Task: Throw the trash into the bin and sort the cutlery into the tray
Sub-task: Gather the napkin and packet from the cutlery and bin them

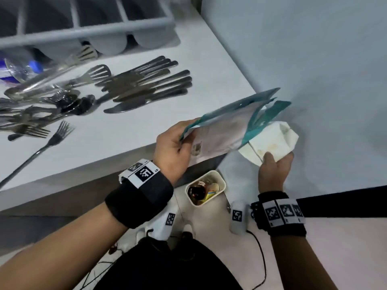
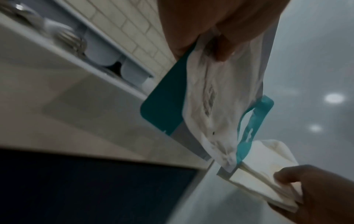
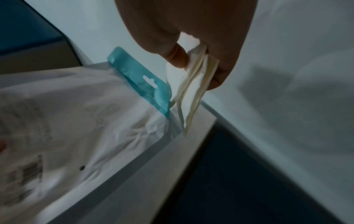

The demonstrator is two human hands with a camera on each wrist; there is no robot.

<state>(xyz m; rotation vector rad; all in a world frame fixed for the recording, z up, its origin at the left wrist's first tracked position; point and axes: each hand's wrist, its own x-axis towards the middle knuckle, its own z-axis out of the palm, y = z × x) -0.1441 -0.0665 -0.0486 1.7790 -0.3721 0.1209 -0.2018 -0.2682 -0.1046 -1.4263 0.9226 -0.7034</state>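
Teal-edged pouch [image 1: 226, 130] pinched in left hand [image 1: 173, 151], beyond counter [image 1: 125, 126] corner; right hand [image 1: 274, 170] pinches folded napkin [image 1: 272, 141] beside it; bin [image 1: 206, 188] on floor below; knives [image 1: 146, 84], forks [image 1: 31, 122] before tray [image 1: 88, 30].

A white rectangular countertop [image 1: 129, 130] is seen on the left, backed by a pale brick-tiled wall [image 2: 122, 27]. A smooth grey wall [image 1: 314, 49] rises on the right; a light floor [image 1: 335, 237] lies near.

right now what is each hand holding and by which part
Left hand grips the packet by its lower end; right hand pinches the napkin by one edge.
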